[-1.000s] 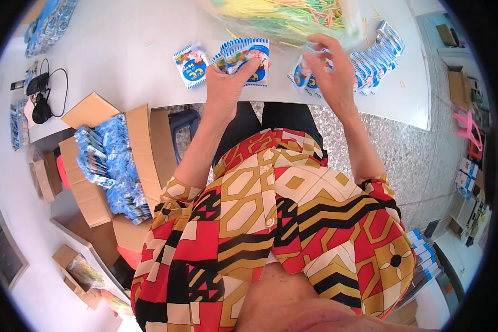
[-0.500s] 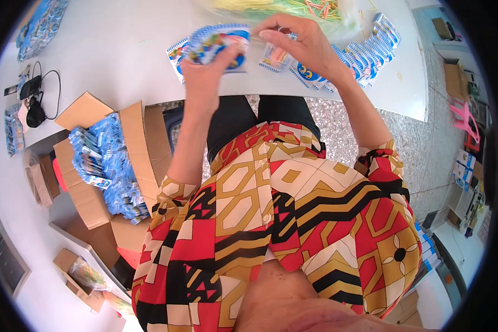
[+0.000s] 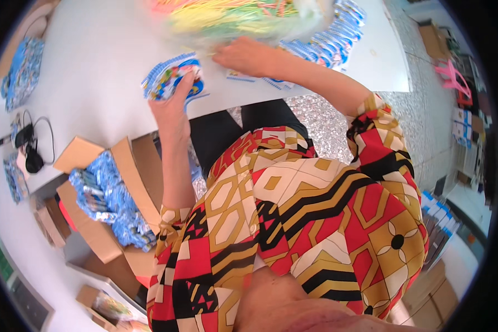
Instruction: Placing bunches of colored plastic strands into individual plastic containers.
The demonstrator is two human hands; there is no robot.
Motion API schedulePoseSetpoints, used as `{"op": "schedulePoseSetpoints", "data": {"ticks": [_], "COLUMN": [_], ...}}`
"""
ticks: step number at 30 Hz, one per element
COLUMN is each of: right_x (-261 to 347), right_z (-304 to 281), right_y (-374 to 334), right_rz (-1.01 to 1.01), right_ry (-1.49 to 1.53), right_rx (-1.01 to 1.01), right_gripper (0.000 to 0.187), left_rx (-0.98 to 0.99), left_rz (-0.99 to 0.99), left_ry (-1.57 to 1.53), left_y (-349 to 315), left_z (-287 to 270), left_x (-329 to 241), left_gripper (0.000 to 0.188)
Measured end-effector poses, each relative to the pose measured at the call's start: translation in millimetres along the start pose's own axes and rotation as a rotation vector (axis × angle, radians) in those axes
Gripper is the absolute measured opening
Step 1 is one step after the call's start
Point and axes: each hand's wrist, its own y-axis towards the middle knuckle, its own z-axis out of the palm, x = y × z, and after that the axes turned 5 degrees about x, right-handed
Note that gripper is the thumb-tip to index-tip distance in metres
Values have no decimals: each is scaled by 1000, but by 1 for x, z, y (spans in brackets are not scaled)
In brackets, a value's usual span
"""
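My left hand (image 3: pixel 174 108) is closed on a fanned stack of small blue-and-white packets (image 3: pixel 163 77), thumb pressed across the front, just over the table's near edge. To its right, my right hand (image 3: pixel 248 57) is low over the table with fingers curled inward; whatever lies between the fingertips is hidden. It is close to the near side of a clear plastic bag (image 3: pixel 235 25) of thin yellow, green and pink sticks. Beneath my right hand, part of a single packet (image 3: pixel 240 76) shows on the table. Beyond the right wrist lies a long overlapping row of similar packets (image 3: pixel 332 44).
An open cardboard box (image 3: pixel 141 177) full of blue packets stands at the left, below the white table (image 3: pixel 105 50). More packets (image 3: pixel 25 72) lie at the table's far left. A black cable with adapter (image 3: pixel 33 155) rests nearby. A pink stool (image 3: pixel 454 80) stands right.
My right hand has moved left and down from the packets toward the near side of the bag, its fingers now curled. My left hand keeps its stack. The whole view has shifted.
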Motion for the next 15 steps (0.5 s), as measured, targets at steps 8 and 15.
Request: {"op": "schedulePoseSetpoints", "data": {"ticks": [8,15], "right_x": [24,29], "right_z": [-16,14], "right_y": [-32,-100], "right_rz": [34,29], "right_ry": [-105,-35], "right_rx": [-41,-272], "right_gripper": [14,21], "left_rx": [-20,9], "left_rz": [-19,-36], "left_ry": [-2,-16], "left_y": [-4,0], "left_z": [-2,3], "left_x": [3,13], "left_gripper": [25,26]}}
